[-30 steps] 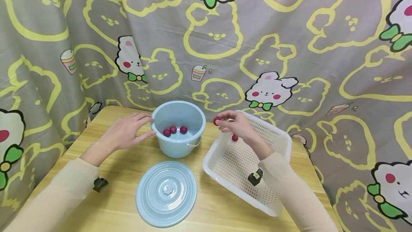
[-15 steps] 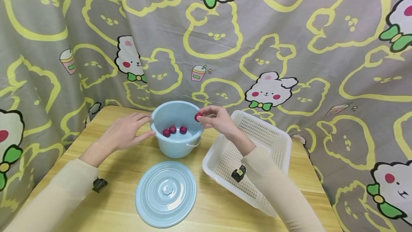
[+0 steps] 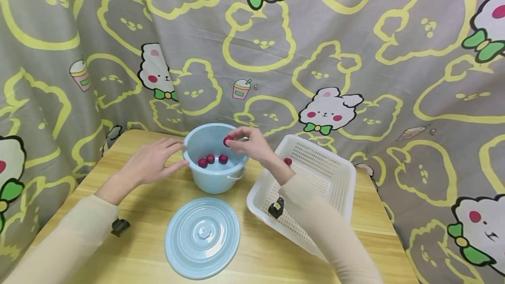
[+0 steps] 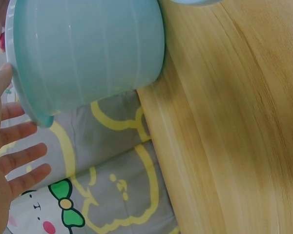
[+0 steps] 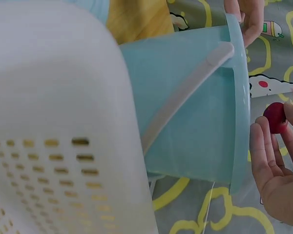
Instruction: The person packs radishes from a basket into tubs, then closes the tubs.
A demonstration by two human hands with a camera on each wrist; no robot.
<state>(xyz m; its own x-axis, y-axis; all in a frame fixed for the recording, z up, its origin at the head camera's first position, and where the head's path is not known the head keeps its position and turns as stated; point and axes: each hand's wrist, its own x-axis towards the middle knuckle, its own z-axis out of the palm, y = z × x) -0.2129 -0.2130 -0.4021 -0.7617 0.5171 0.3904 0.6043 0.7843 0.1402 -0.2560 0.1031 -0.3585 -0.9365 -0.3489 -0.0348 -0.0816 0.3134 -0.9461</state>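
Observation:
My right hand (image 3: 252,146) pinches a small dark red plum (image 3: 227,141) between thumb and fingers, over the right side of the blue bucket (image 3: 215,183). In the right wrist view the plum (image 5: 275,117) is held just beyond the bucket's rim. Several more plums (image 3: 222,159) lie on the bucket's floor. My left hand (image 3: 154,161) is at the bucket's left rim with its fingers extended; in the left wrist view the left hand's thumb (image 4: 4,78) meets the rim. Another plum (image 3: 288,161) shows in the white perforated basket (image 3: 256,207), partly behind my right forearm.
The blue lid (image 3: 202,238) lies on the wooden table (image 3: 146,249) in front of the bucket. The white basket stands to the bucket's right, under my right forearm. A patterned curtain (image 3: 260,43) hangs behind the table.
My right hand has moved left from above the basket to over the bucket, carrying the plum. The left hand has stayed at the rim.

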